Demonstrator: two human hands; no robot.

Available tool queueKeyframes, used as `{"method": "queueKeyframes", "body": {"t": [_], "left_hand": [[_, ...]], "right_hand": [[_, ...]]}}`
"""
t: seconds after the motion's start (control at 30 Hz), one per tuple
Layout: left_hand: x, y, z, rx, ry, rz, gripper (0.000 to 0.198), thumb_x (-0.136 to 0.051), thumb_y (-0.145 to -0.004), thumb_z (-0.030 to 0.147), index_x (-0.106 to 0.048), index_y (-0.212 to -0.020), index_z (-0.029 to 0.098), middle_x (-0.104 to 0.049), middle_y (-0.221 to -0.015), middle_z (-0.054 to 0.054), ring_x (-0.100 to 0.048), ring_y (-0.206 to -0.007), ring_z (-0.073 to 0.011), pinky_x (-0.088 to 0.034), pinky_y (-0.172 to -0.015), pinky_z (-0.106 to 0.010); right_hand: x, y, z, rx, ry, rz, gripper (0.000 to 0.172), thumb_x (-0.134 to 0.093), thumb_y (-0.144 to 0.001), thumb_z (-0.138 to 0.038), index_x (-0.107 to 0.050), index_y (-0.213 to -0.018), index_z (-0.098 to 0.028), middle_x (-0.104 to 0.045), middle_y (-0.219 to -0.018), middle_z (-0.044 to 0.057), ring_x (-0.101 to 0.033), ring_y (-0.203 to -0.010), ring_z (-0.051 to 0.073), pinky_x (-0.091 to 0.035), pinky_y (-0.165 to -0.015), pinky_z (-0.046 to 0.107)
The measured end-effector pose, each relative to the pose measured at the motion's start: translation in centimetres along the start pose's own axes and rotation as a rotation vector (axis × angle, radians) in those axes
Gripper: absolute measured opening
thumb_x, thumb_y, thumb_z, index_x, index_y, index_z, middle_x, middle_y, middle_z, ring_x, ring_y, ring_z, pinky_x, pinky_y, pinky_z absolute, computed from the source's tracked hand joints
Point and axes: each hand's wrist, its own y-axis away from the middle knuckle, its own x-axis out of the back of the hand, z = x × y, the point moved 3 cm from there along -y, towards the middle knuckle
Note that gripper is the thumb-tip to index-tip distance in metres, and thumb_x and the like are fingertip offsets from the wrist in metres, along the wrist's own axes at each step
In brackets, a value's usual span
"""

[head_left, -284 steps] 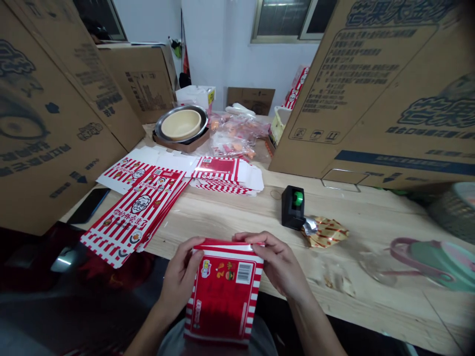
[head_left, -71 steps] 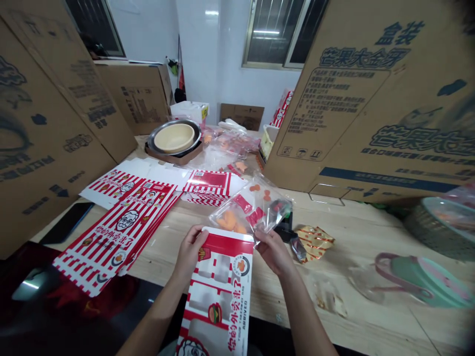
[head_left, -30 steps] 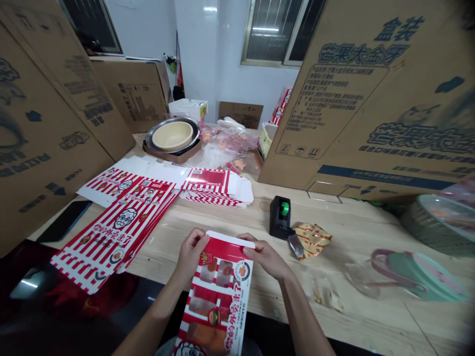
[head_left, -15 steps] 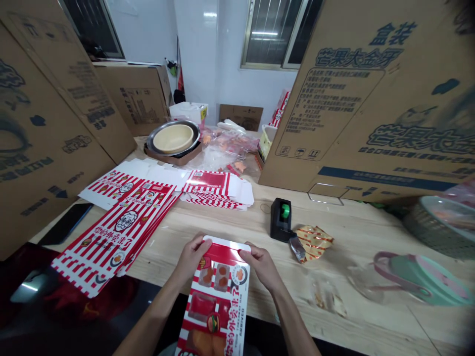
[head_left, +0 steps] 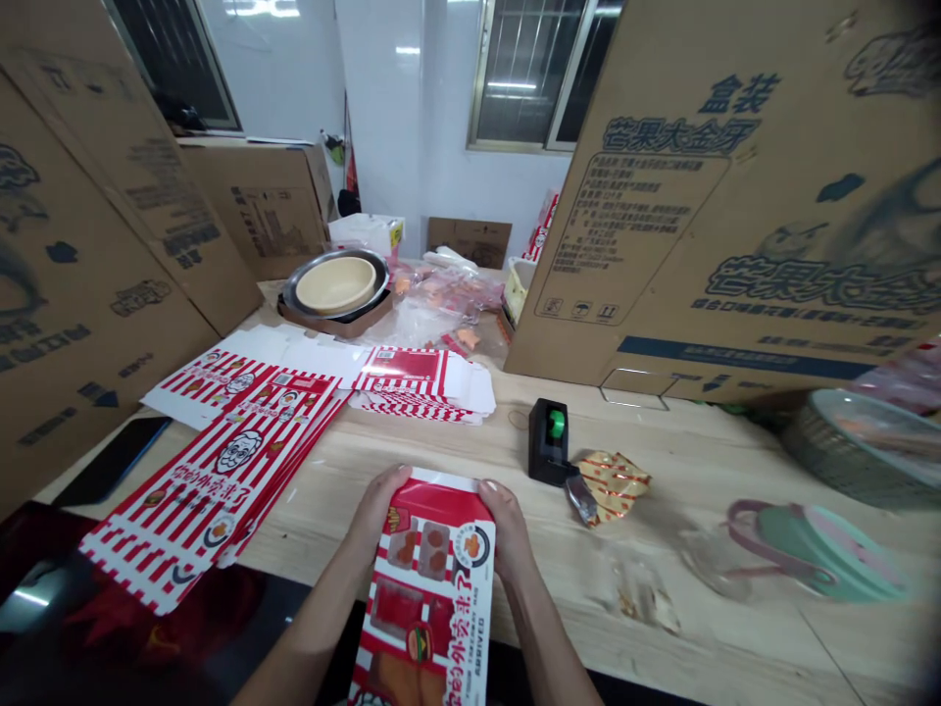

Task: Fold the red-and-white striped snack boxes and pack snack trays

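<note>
A red-and-white printed carton with clear windows is held between my hands at the table's front edge. My left hand grips its upper left corner, and my right hand wraps the upper right side; the fingers behind it are hidden. Orange-brown pieces show through its lower window. Beyond the carton, to the right, stands a black tape dispenser with green tape. A crumpled gold wrapper lies beside it. Flat striped cartons are stacked to the left, with more striped cartons farther back.
Large cardboard boxes wall the right side and another cardboard box the left. A cream bowl sits in a metal basin behind the cartons. A phone, a green-lidded cup and a basket are nearby.
The carton's top end looks folded down now, where a white flap stood out before. My right hand has moved from pinching the top edge to holding the side. The view has shifted slightly.
</note>
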Motion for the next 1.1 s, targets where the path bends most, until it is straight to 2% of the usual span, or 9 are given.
{"method": "queueKeyframes", "body": {"t": [0.17, 0.27, 0.37, 0.47, 0.53, 0.63, 0.73, 0.9, 1.1], "left_hand": [[-0.3, 0.9, 0.9, -0.374, -0.365, 0.111, 0.035, -0.057, -0.076, 0.037, -0.051, -0.106, 0.019, -0.055, -0.113, -0.009, -0.05, -0.109, -0.0217, -0.039, -0.095, -0.038], [-1.8, 3.8, 1.5, -0.535, -0.592, -0.194, 0.059, -0.062, -0.074, 0.028, -0.04, -0.128, 0.024, -0.034, -0.139, -0.011, -0.028, -0.131, -0.0249, -0.022, -0.108, -0.043], [-3.2, 6.5, 2.2, -0.541, -0.69, -0.425, 0.08, -0.065, -0.07, 0.021, -0.025, -0.139, 0.027, -0.021, -0.147, -0.01, -0.02, -0.135, -0.0275, -0.019, -0.11, -0.045], [-3.1, 6.9, 3.1, -0.518, -0.611, -0.373, 0.068, -0.056, -0.072, 0.013, -0.033, -0.134, 0.028, -0.041, -0.137, -0.008, -0.04, -0.124, -0.0234, -0.034, -0.103, -0.037], [-1.8, 5.8, 3.5, -0.476, -0.471, -0.242, 0.053, -0.055, -0.07, 0.011, -0.048, -0.121, 0.026, -0.058, -0.118, -0.005, -0.055, -0.107, -0.0202, -0.044, -0.091, -0.031], [1.0, 3.2, 3.0, -0.381, -0.188, -0.035, 0.038, -0.059, -0.064, 0.014, -0.058, -0.101, 0.021, -0.067, -0.092, -0.001, -0.062, -0.084, -0.0186, -0.049, -0.075, -0.027], [2.6, 1.2, 2.2, -0.311, 0.013, -0.03, 0.035, -0.059, -0.061, 0.017, -0.059, -0.096, 0.018, -0.068, -0.085, -0.001, -0.062, -0.081, -0.0207, -0.049, -0.072, -0.029], [1.8, 1.4, 3.1, -0.386, -0.054, 0.014, 0.029, -0.054, -0.073, 0.031, -0.059, -0.097, 0.016, -0.064, -0.099, -0.005, -0.058, -0.091, -0.0211, -0.046, -0.08, -0.029], [0.0, 2.6, 5.8, -0.527, -0.239, 0.067, 0.023, -0.046, -0.077, 0.019, -0.06, -0.096, 0.017, -0.063, -0.1, -0.004, -0.055, -0.095, -0.0183, -0.043, -0.082, -0.025]], "right_hand": [[-1.5, 0.2, -2.8, 0.093, 0.04, 0.119, 0.052, -0.063, -0.06, -0.063, -0.039, -0.049, -0.019, -0.042, -0.045, -0.004, -0.032, -0.042, 0.008, -0.027, -0.044, 0.023], [-2.2, 1.2, -5.1, 0.339, 0.191, 0.254, 0.053, -0.05, -0.073, -0.064, -0.033, -0.048, -0.02, -0.035, -0.046, -0.004, -0.027, -0.043, 0.009, -0.026, -0.042, 0.024], [-3.6, 3.0, -6.8, 0.61, 0.355, 0.227, 0.048, -0.042, -0.084, -0.052, -0.034, -0.05, -0.02, -0.036, -0.05, -0.003, -0.035, -0.049, 0.011, -0.032, -0.048, 0.025], [-5.0, 4.8, -7.3, 0.83, 0.48, -0.021, 0.032, -0.045, -0.088, -0.035, -0.047, -0.059, -0.02, -0.048, -0.057, -0.002, -0.047, -0.06, 0.014, -0.04, -0.065, 0.029], [-5.1, 5.5, -7.2, 0.937, 0.537, -0.141, 0.009, -0.05, -0.086, -0.025, -0.056, -0.078, -0.023, -0.06, -0.072, -0.001, -0.055, -0.071, 0.015, -0.041, -0.079, 0.034], [-3.5, 5.3, -7.3, 1.107, 0.56, 0.11, 0.029, -0.057, -0.079, -0.012, -0.055, -0.102, -0.029, -0.06, -0.099, 0.002, -0.054, -0.097, 0.018, -0.034, -0.097, 0.04], [-1.7, 3.4, -6.4, 0.955, 0.44, 0.301, 0.037, -0.058, -0.08, -0.017, -0.05, -0.113, -0.029, -0.051, -0.118, 0.004, -0.047, -0.112, 0.02, -0.032, -0.1, 0.041], [-1.6, 1.3, -2.9, 0.463, 0.162, 0.12, 0.033, -0.046, -0.085, -0.045, -0.055, -0.109, -0.023, -0.059, -0.111, 0.008, -0.055, -0.102, 0.022, -0.047, -0.085, 0.035], [-1.5, 1.2, -2.2, 0.242, -0.015, -0.038, 0.033, -0.056, -0.078, -0.045, -0.062, -0.103, -0.025, -0.062, -0.111, 0.006, -0.056, -0.102, 0.023, -0.047, -0.086, 0.035]]}}
